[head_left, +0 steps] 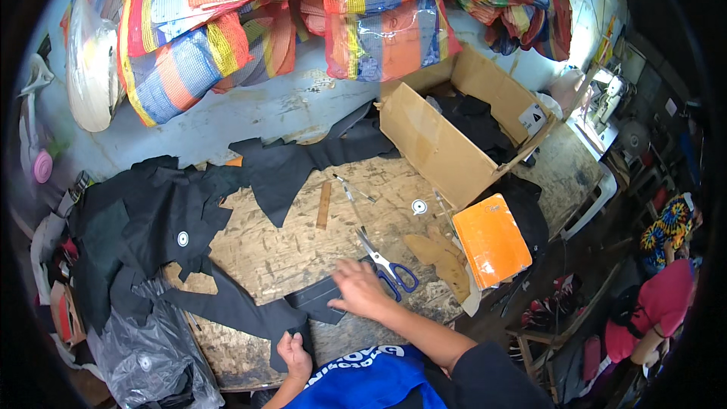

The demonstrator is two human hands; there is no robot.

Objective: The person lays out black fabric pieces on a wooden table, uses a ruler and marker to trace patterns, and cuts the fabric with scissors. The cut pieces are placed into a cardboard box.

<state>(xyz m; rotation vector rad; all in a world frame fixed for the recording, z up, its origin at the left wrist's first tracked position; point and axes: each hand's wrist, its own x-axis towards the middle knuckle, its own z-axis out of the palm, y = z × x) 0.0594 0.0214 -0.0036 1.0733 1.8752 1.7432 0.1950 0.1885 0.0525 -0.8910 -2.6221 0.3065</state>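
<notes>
My right hand (360, 288) lies with fingers stretched out on a strip of black material (314, 299) with pale lines marked along it. Closed at the table's near edge, my left hand (294, 354) grips a hanging end of black sheet material (254, 318), which runs off to the left in a long offcut. Just beyond the right hand rest scissors (388, 263) with dark blue handles, their blades apart and pointing away. A wooden ruler (323, 205) and several pens (354, 188) lie farther back on the worn wooden table (265, 257).
Black sheets (151, 212) heap over the table's left side, above a dark plastic bag (151, 348). At the right stand an open cardboard box (428, 140) with black pieces, an orange notebook (492, 242) and tan cutouts (443, 261). Striped bundles (386, 30) hang behind. A person (651, 303) is at far right.
</notes>
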